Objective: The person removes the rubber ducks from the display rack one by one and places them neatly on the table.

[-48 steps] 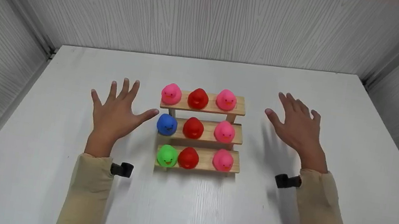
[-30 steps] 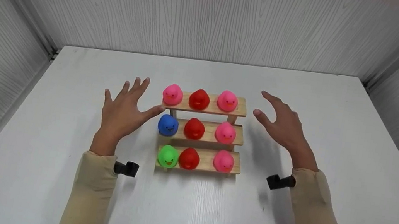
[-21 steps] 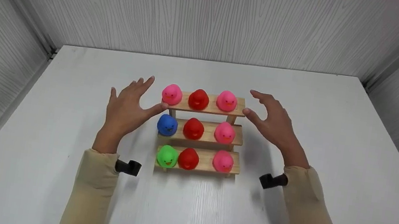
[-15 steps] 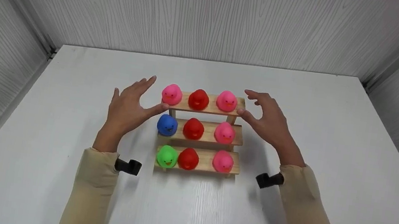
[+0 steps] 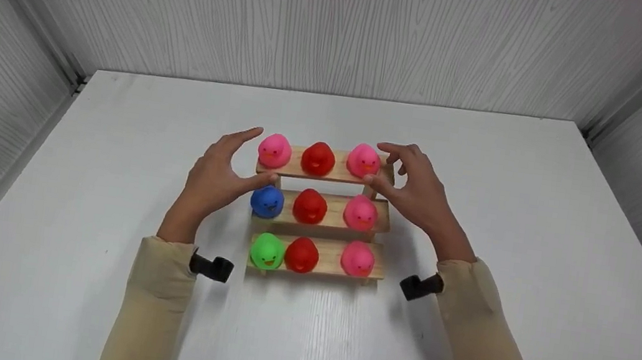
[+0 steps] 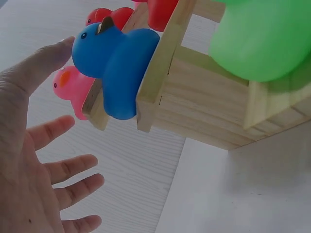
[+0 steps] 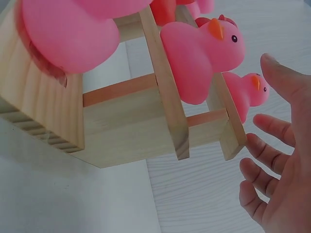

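A three-tier wooden rack (image 5: 334,172) bears rubber ducks on each step. On the top step sit a pink duck (image 5: 275,151) at the left, a red duck (image 5: 318,159) and another pink duck (image 5: 364,161) at the right. My left hand (image 5: 217,181) spreads thumb and fingers around the left end of that step, its thumb just above the blue duck (image 5: 267,201). At the other end, my right hand (image 5: 420,191) has its thumb and forefinger close to the right pink duck. Both wrist views show space between fingers and ducks.
The middle step also carries a red duck (image 5: 310,206) and a pink duck (image 5: 361,212). A green duck (image 5: 267,251), a red duck (image 5: 301,255) and a pink duck (image 5: 357,259) line the lowest step. A grey wood-grain panel (image 5: 342,26) stands behind the white table (image 5: 298,340).
Both hands have moved inward from the sides to the ends of the top step. Their spread fingers have drawn nearer to the thumbs. The ducks and rack keep their places.
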The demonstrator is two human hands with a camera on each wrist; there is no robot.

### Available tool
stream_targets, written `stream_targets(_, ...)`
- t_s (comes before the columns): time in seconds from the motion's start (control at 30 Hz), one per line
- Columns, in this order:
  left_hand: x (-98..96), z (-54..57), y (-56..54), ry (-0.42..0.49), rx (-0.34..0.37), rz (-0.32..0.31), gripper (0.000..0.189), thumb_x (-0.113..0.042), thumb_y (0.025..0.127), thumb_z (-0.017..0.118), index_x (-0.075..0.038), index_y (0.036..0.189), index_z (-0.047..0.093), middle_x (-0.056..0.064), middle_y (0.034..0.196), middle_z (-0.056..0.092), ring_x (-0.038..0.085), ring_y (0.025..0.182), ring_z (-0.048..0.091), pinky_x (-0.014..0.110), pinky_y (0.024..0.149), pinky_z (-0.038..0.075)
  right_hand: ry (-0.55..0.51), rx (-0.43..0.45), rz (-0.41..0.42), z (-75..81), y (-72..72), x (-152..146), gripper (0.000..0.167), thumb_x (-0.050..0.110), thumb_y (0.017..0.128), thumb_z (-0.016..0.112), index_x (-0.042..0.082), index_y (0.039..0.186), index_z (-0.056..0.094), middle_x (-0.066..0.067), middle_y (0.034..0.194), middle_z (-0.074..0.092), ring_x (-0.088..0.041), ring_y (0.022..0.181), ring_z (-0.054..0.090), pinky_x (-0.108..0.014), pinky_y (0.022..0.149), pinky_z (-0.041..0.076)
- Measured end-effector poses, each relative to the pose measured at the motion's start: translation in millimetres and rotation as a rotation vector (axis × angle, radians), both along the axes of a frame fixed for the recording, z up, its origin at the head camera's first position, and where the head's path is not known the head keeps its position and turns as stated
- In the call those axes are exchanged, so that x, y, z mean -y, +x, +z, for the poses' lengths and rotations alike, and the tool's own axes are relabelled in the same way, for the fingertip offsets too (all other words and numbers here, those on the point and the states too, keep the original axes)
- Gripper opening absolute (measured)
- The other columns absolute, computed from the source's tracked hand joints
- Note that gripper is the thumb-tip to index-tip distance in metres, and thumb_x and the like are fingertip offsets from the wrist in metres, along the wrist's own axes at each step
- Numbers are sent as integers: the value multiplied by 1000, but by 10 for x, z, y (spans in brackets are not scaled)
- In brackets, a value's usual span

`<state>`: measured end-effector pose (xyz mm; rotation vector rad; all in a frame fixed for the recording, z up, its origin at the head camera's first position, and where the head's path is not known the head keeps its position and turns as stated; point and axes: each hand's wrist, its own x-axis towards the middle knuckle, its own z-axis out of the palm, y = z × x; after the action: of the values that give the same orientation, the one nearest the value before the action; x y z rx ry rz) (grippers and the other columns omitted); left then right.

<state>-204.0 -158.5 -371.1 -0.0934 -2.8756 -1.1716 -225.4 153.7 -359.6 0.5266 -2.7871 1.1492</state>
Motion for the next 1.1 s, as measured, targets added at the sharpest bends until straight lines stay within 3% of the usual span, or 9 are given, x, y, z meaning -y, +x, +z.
stream_targets(0.3,3,-68,-18,35,11,3,78,-56,78,71,-27,145,44,9,145,43,29,129,41,54,100,37,17,-26,1,-35,-12,76,58,36,86,71,13,135,53,-8,102,52,-21,96,46,-35,75,41)
stream_targets(0.73,32,-104,-81,110,49,-20,78,-54,79,72,-24,144,43,8,140,48,27,124,44,48,94,45,-2,-30,3,-17,-43,121,53,30,88,70,12,135,53,-9,97,52,-18,89,47,-32,69,39)
stream_targets(1.1,31,-156,-122,166,61,-44,75,-52,80,72,-23,143,45,7,135,52,27,121,46,46,93,45,-49,-45,28,-38,-50,122,45,28,89,70,11,129,57,-10,92,52,-17,82,46,-31,69,39)
